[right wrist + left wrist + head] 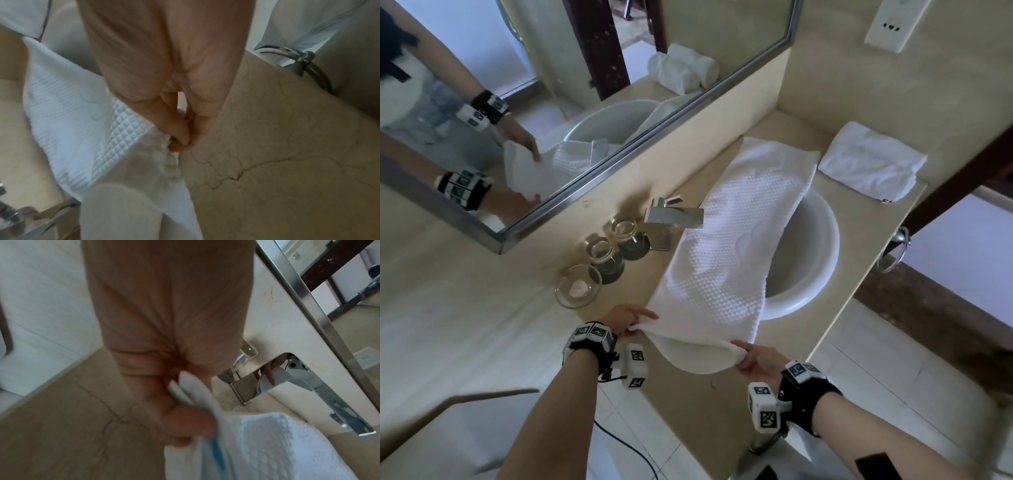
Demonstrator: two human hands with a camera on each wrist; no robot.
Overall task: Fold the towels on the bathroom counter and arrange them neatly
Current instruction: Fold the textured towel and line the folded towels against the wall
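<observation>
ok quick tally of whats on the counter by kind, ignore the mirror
towels: 2 (long waffle towel, folded towel)
drinking glasses: 2 ()
glass dish: 1
faucet: 1
total: 6

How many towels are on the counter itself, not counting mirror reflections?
2. A waffle towel stretches across the sink, its near end pinched by left hand and right hand. A folded towel sits in the far corner.

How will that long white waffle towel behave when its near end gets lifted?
Probably floppy: the towel already sags between the left hand and right hand pinching its corners. It likely drapes rather than slides stiffly, since its middle dips over the sink. It looks light, as each grip is a fingertip pinch.
</observation>
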